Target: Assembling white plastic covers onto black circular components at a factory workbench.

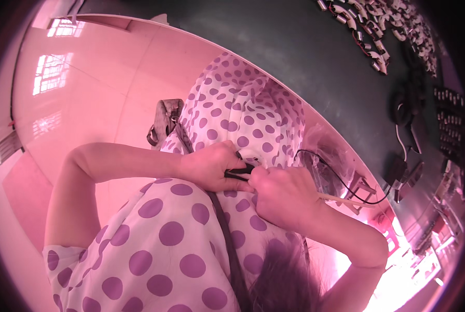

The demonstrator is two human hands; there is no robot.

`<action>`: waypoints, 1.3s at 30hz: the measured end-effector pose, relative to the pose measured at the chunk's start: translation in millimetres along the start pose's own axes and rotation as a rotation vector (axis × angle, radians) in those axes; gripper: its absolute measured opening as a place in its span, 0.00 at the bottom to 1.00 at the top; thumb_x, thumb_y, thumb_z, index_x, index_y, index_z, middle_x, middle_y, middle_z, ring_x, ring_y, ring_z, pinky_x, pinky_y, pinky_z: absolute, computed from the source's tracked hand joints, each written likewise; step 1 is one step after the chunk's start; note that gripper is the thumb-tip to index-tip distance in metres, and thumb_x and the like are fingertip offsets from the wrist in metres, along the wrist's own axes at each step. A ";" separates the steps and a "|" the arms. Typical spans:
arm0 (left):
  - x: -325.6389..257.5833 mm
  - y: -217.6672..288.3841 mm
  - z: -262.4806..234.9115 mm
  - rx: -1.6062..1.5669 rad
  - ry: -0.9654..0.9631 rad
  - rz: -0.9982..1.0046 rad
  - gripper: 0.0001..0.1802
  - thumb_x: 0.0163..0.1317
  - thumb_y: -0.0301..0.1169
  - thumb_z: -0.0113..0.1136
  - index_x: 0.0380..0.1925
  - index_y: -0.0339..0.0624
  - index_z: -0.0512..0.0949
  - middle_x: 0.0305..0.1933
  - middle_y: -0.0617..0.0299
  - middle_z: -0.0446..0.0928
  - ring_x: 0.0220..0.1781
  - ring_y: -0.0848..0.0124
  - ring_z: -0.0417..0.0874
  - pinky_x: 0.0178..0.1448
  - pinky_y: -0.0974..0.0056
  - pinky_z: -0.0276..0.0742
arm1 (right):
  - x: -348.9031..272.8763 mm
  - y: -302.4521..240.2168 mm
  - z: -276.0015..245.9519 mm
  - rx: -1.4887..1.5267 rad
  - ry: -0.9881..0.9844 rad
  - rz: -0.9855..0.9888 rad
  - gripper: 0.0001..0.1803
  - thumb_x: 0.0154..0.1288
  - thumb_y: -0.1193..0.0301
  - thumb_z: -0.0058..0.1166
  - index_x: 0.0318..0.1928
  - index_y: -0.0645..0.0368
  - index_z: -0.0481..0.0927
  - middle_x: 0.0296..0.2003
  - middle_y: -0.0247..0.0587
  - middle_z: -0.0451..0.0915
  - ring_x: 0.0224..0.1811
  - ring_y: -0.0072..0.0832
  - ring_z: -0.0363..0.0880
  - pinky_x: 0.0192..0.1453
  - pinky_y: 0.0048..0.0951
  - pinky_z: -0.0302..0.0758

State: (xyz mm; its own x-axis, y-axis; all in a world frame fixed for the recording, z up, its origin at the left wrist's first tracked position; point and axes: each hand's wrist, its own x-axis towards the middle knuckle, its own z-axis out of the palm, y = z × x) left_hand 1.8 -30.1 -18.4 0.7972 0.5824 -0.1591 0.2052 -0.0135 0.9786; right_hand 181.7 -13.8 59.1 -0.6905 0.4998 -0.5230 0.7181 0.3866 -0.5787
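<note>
Left hand: the left hand (211, 166) is curled at the person's chest, its fingers pinched on a small black clip-like piece (238, 171) and the spotted cloth under it.
Right hand: the right hand (284, 195) is clenched just beside the left, knuckles touching it, gripping the other end of the same black piece.
The piece: it sits between the two hands, pressed against the polka-dot garment (170, 234), close to where a dark strap (227, 239) runs down across the chest.
Cable: a thin black cable (341, 182) loops away from the hands to the right, toward the dark tabletop (305, 47).
Step in hand: by my reading, both hands are fixing or adjusting the black piece on the front of the garment; the view is bent and tinted pink, so whether it is being put on or taken off I cannot tell.
Next move calls for: a steady pinch from both hands, some slack in the cable, and care not to catch the strap or bunch the cloth.
Around: a small grey bag (165, 119) hangs at the far left of the lap; rows of small metal parts (367, 31) lie on the far right of the tabletop; a pale shiny floor (87, 104) lies to the left.
</note>
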 end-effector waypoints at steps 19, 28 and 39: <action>-4.5 -0.4 -20.7 -0.319 0.009 -0.167 0.20 0.48 0.41 0.64 0.34 0.37 0.74 0.28 0.60 0.74 0.30 0.70 0.75 0.39 0.68 0.69 | -1.7 24.5 -3.3 0.115 0.226 -0.009 0.05 0.49 0.73 0.48 0.23 0.62 0.72 0.16 0.46 0.75 0.18 0.39 0.76 0.21 0.35 0.71; -1.8 -1.9 -18.3 -0.095 0.009 -0.064 0.21 0.47 0.45 0.63 0.28 0.37 0.72 0.24 0.58 0.71 0.26 0.64 0.72 0.34 0.63 0.65 | -8.3 28.0 -10.3 0.119 0.201 -0.032 0.04 0.48 0.74 0.48 0.22 0.62 0.72 0.14 0.45 0.74 0.16 0.40 0.75 0.20 0.36 0.71; 4.8 5.1 -17.0 -0.122 -0.032 -0.052 0.21 0.53 0.47 0.56 0.28 0.36 0.75 0.19 0.56 0.71 0.25 0.64 0.70 0.32 0.61 0.65 | -6.6 30.0 -4.0 0.038 0.142 -0.077 0.05 0.40 0.75 0.48 0.22 0.63 0.72 0.14 0.47 0.74 0.16 0.39 0.76 0.21 0.36 0.72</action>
State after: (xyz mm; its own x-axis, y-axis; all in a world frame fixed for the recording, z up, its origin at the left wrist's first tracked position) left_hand -2.9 -13.6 -11.9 0.8052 0.5537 -0.2122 0.1775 0.1163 0.9772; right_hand 208.1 -2.5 47.6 -0.7219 0.5757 -0.3839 0.6581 0.3998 -0.6380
